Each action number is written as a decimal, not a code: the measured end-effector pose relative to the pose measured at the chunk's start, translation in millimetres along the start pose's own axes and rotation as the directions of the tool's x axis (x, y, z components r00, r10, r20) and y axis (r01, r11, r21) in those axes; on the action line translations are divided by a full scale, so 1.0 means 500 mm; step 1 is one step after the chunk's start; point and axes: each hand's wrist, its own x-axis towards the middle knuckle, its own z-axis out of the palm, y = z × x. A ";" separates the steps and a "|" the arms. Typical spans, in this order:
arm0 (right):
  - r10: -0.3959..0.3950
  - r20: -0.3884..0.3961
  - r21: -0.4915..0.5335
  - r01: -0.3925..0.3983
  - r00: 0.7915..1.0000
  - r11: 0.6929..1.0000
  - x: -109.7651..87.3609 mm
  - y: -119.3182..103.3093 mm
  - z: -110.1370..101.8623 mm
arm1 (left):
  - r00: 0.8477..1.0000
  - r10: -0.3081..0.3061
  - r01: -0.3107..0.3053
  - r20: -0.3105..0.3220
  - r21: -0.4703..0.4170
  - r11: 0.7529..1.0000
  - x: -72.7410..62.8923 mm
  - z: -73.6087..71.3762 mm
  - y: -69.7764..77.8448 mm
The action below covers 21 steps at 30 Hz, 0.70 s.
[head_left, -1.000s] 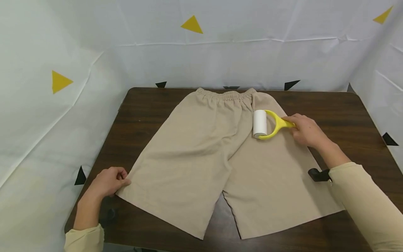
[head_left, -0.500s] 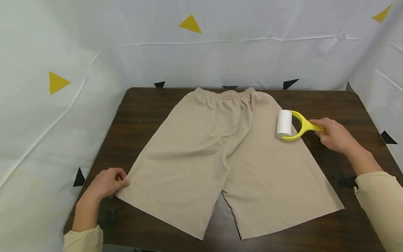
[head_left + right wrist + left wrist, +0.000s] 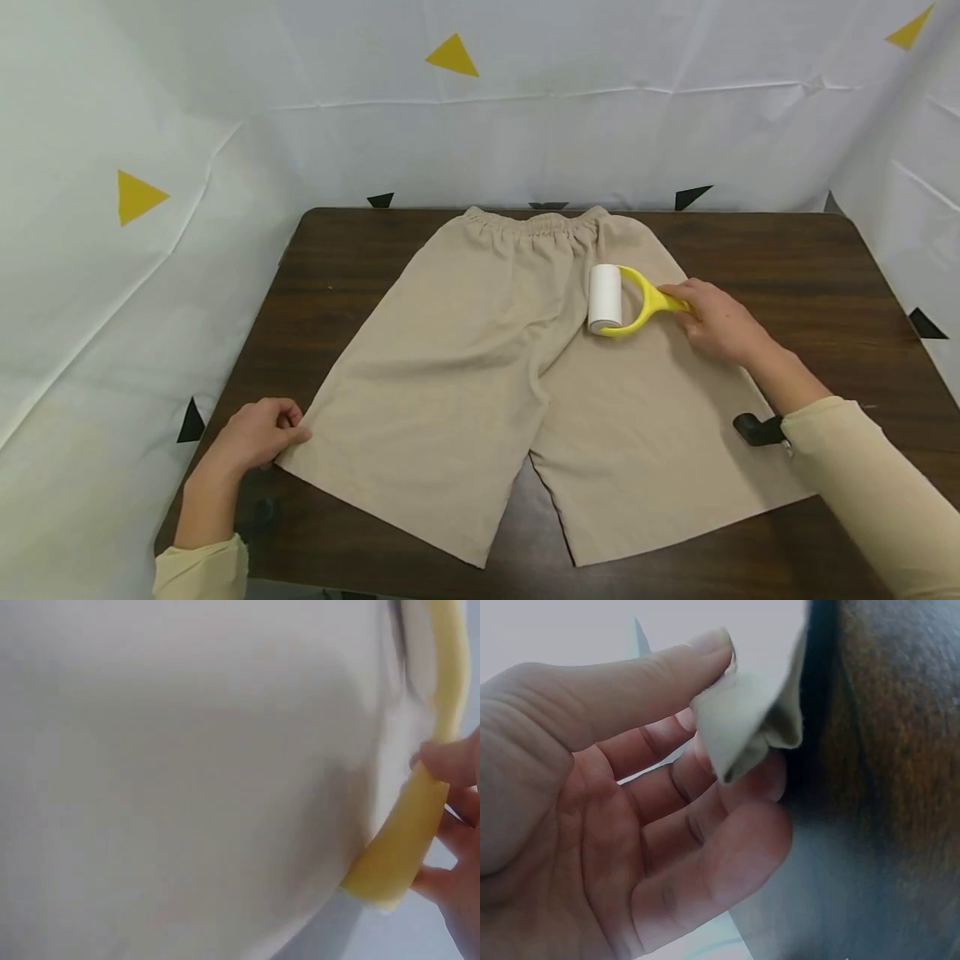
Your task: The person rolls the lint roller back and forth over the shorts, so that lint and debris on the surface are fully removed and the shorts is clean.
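Beige shorts with a gathered elastic waistband lie spread on a dark wooden table, waistband at the far side. My left hand pinches the outer corner of the left leg's hem; in the left wrist view the cloth corner sits between thumb and fingers. By its yellow handle my right hand grips a lint roller. Its white cylinder is on the upper part of the right leg, beside the middle seam. The right wrist view shows the handle within the fingers, above blurred cloth.
The dark table has rounded far corners. White sheeting with yellow and black triangles surrounds it at the back and sides. A black device is fixed at the right wrist, over the right leg of the shorts.
My right hand moved the lint roller right to the shorts' outer edge, then back left to near the middle seam. The left hand and the shorts stayed in place.
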 end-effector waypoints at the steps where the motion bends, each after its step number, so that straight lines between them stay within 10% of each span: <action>1: -0.019 -0.017 -0.012 0.018 1.000 1.000 0.007 -0.011 0.004 | 1.000 0.002 -0.002 -0.003 0.001 1.000 0.000 0.000 0.000; 11: -0.191 -0.151 -0.126 0.173 0.970 0.977 0.077 -0.119 0.046 | 1.000 0.015 -0.015 -0.013 0.009 1.000 -0.002 0.000 0.001; 21: -0.263 -0.102 -0.228 0.235 0.959 0.945 0.152 -0.237 0.096 | 1.000 -0.002 0.002 -0.007 -0.006 1.000 -0.004 0.002 0.003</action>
